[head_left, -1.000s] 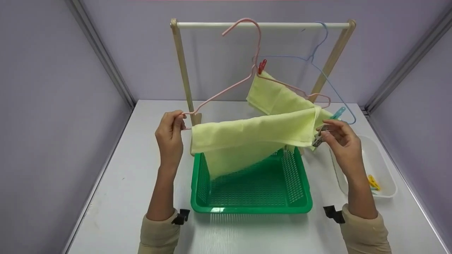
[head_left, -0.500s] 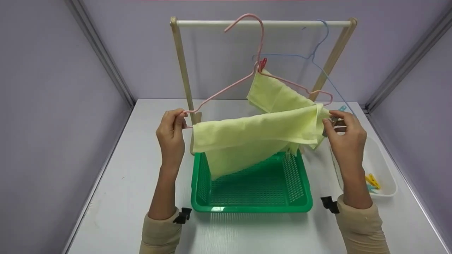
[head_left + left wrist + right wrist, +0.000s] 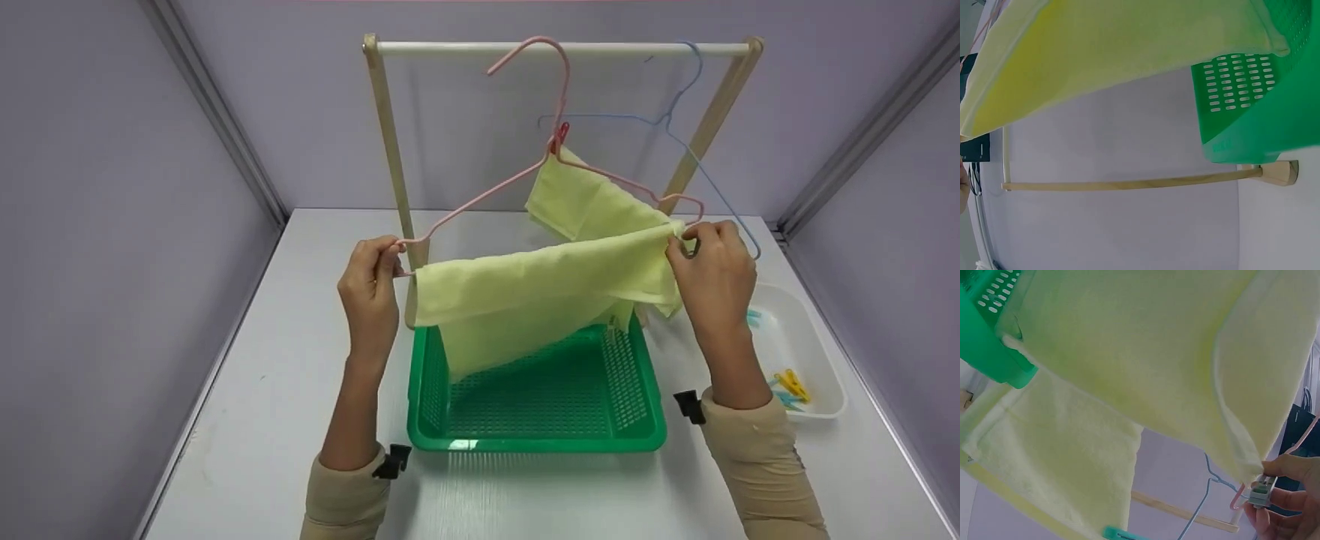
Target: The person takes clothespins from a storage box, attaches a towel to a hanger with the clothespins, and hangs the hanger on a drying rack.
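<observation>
My left hand (image 3: 371,292) pinches the left end of a pink hanger (image 3: 480,199), whose hook stands in front of the rack bar. A pale yellow towel (image 3: 525,285) is draped over the hanger's lower bar, its lower part dropping into the green basket (image 3: 536,444). At the towel's upper right corner, my right hand (image 3: 716,277) holds a greyish clothespin (image 3: 1262,492) between thumb and fingers. The clothespin is mostly covered in the head view. Whether it grips the towel, I cannot tell.
Behind, another yellow towel (image 3: 574,199) hangs at the blue hanger (image 3: 694,154), with a red clothespin (image 3: 562,135) and a teal clothespin (image 3: 1120,533). A wooden rack (image 3: 390,142) stands at the back. To the right lies a white tray (image 3: 817,360) with yellow and blue clothespins.
My right hand first shifts right and up, then comes left to the towel's upper corner with the clothespin, turning over. The pink hanger and left hand drift slightly right.
</observation>
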Motion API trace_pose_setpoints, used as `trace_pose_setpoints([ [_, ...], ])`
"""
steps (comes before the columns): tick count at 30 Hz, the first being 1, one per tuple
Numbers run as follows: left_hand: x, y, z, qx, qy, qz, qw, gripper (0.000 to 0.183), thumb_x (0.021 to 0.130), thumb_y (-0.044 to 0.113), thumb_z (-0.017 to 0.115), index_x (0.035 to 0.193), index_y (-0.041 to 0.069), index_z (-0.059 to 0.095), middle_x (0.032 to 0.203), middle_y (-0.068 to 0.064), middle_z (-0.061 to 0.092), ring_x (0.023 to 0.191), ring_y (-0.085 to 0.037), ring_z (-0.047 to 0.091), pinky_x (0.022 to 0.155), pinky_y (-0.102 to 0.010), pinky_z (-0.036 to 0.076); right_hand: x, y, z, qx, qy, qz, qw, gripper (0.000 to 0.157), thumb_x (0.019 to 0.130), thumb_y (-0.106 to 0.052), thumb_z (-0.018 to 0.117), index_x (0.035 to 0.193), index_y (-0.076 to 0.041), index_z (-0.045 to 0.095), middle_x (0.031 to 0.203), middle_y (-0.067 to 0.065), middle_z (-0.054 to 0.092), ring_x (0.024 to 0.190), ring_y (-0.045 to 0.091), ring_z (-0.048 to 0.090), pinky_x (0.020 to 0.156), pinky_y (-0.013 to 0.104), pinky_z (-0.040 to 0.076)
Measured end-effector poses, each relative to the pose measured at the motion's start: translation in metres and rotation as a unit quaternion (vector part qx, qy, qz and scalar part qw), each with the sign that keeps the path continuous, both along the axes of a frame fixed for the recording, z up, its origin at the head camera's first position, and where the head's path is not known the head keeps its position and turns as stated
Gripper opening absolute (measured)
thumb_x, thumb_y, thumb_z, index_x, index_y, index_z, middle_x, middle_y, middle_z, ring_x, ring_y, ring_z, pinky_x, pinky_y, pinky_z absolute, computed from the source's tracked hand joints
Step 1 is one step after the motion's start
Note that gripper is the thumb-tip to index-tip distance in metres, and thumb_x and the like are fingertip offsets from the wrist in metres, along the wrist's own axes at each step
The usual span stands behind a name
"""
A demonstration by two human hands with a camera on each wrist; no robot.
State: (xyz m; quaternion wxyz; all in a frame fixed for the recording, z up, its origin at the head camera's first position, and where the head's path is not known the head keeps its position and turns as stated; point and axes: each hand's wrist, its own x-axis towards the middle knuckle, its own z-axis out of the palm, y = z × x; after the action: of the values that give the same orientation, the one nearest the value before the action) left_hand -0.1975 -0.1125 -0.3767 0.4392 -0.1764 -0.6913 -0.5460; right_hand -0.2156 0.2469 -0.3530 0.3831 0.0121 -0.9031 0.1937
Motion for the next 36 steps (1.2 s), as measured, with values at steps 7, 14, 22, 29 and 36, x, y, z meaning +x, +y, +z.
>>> trace_pose_setpoints([
  [7,0.0,0.003,-0.003,-0.001,0.001,0.007,1.0,0.009,0.089,-0.008,0.051,0.092,-0.007,0.06,0.078,-0.011,0.053,0.066,-0.015,0.048,0.059,-0.021,0.043,-0.008,0.007,0.005,-0.066,-0.011,0.022,0.997,0.019,0.085,-0.013,0.062,0.085,0.005,0.069,0.088,0.018,0.057,0.074,0.03,0.057,0.064,0.043,0.046],
  [14,0.001,0.003,-0.005,0.008,0.003,0.015,0.9999,0.01,0.089,-0.009,0.051,0.092,-0.007,0.06,0.079,-0.008,0.054,0.065,-0.017,0.049,0.06,-0.021,0.045,-0.008,0.018,0.017,-0.427,-0.096,0.184,0.88,0.016,0.085,-0.015,0.068,0.088,0.001,0.07,0.086,0.005,0.059,0.071,0.013,0.058,0.062,0.021,0.048],
  [22,-0.001,0.001,-0.007,0.025,0.01,0.008,0.9996,0.01,0.09,-0.01,0.05,0.091,-0.007,0.06,0.078,-0.009,0.054,0.064,-0.016,0.048,0.058,-0.021,0.043,-0.008,0.036,0.018,-0.699,-0.221,0.43,0.527,0.026,0.099,-0.014,0.04,0.091,-0.001,0.062,0.09,0.008,0.057,0.077,0.019,0.057,0.063,0.028,0.049],
  [29,0.003,-0.002,-0.006,0.049,0.024,0.008,0.9985,0.01,0.089,-0.011,0.049,0.09,-0.007,0.059,0.077,-0.011,0.052,0.064,-0.015,0.047,0.057,-0.02,0.041,-0.01,0.044,0.007,-0.726,-0.197,0.413,0.513,0.024,0.098,-0.009,0.042,0.092,0.002,0.063,0.093,0.01,0.057,0.079,0.02,0.056,0.067,0.028,0.048],
  [36,0.003,-0.001,-0.006,0.045,0.028,0.005,0.9986,0.011,0.089,-0.011,0.05,0.091,-0.006,0.059,0.079,-0.008,0.054,0.065,-0.015,0.047,0.057,-0.02,0.041,-0.011,0.034,0.003,-0.571,-0.043,0.241,0.784,0.009,0.084,-0.002,0.065,0.082,0.005,0.069,0.084,0.01,0.058,0.069,0.018,0.057,0.061,0.025,0.05],
])
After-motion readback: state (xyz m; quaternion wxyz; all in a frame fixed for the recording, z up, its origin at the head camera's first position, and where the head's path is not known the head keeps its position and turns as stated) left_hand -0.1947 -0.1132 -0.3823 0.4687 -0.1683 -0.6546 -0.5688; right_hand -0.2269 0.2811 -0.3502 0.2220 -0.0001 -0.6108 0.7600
